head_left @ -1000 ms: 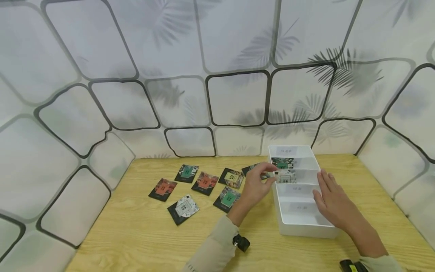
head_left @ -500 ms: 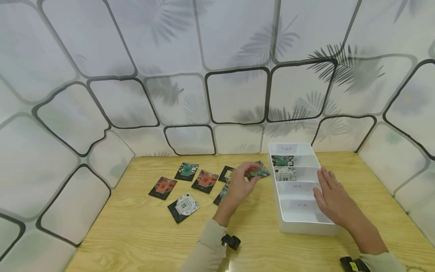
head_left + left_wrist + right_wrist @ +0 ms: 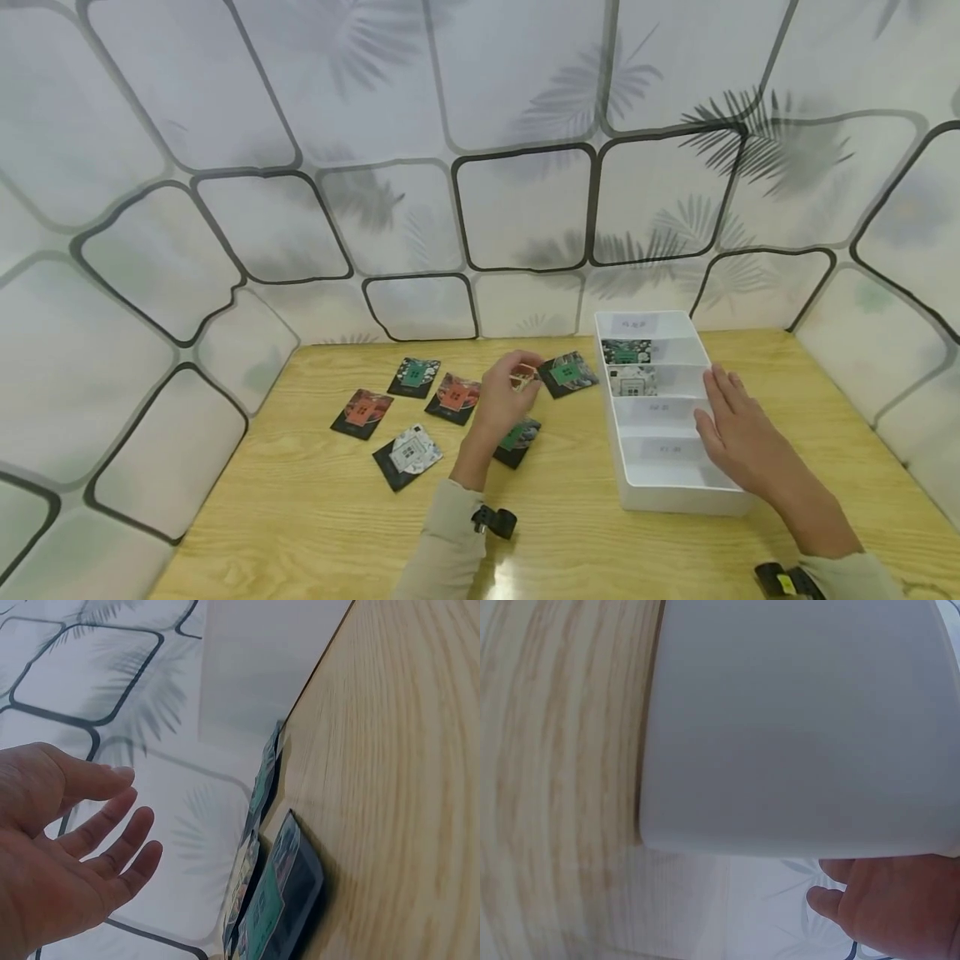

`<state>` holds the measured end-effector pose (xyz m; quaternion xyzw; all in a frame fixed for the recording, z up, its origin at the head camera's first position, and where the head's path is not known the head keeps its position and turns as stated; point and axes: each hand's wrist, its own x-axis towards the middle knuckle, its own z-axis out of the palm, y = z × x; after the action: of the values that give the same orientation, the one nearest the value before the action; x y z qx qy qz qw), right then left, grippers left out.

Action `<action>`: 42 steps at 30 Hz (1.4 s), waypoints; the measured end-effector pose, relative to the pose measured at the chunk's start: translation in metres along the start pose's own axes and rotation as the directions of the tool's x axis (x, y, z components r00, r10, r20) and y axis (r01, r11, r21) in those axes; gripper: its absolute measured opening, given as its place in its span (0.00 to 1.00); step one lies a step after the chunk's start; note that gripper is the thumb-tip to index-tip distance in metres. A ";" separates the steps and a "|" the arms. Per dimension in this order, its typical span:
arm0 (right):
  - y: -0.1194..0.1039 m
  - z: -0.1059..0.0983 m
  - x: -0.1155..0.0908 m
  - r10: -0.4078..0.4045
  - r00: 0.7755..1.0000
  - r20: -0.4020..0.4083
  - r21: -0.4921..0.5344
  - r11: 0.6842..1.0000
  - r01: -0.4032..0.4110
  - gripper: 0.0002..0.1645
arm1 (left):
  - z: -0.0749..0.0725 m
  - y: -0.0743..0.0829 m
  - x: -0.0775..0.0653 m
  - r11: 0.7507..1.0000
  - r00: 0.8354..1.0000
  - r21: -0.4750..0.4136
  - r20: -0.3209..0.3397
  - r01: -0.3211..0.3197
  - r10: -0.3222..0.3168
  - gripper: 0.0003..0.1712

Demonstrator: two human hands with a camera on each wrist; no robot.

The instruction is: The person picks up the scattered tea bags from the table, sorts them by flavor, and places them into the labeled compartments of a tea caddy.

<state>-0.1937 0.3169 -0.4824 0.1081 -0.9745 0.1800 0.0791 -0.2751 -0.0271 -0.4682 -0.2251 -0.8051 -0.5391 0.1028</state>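
Packets [image 3: 362, 413] lie on the table [image 3: 315, 533] in the head view, my left hand [image 3: 504, 398] loosely curved over their right-hand cluster, my right hand [image 3: 742, 433] straight-fingered along the right rim of the box [image 3: 684, 500]. The left wrist view shows my left hand holding nothing, so pinching the yellow packet [image 3: 241, 889] by an edge, clear of the green packet [image 3: 281, 907], seems cleanest. In the right wrist view the box hides most of my right hand; gentle pressure should keep the box from sliding.
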 end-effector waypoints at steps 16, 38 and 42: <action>-0.001 -0.002 -0.001 -0.002 1.000 -0.004 0.010 1.000 0.002 0.40 | -0.005 -0.020 0.009 0.996 0.998 -0.067 0.008 0.055 -0.055 0.15; 0.000 -0.001 -0.001 0.013 1.000 0.005 0.007 1.000 -0.013 0.41 | -0.007 -0.034 0.017 0.992 0.991 -0.008 0.035 0.128 -0.128 0.18; -0.002 -0.003 -0.001 0.014 1.000 0.005 0.011 1.000 -0.014 0.41 | -0.006 -0.036 0.020 0.993 0.991 0.005 0.052 0.121 -0.121 0.19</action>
<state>-0.1916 0.3166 -0.4798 0.1022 -0.9744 0.1855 0.0748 -0.3099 -0.0391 -0.4878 -0.1898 -0.8202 -0.5375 0.0490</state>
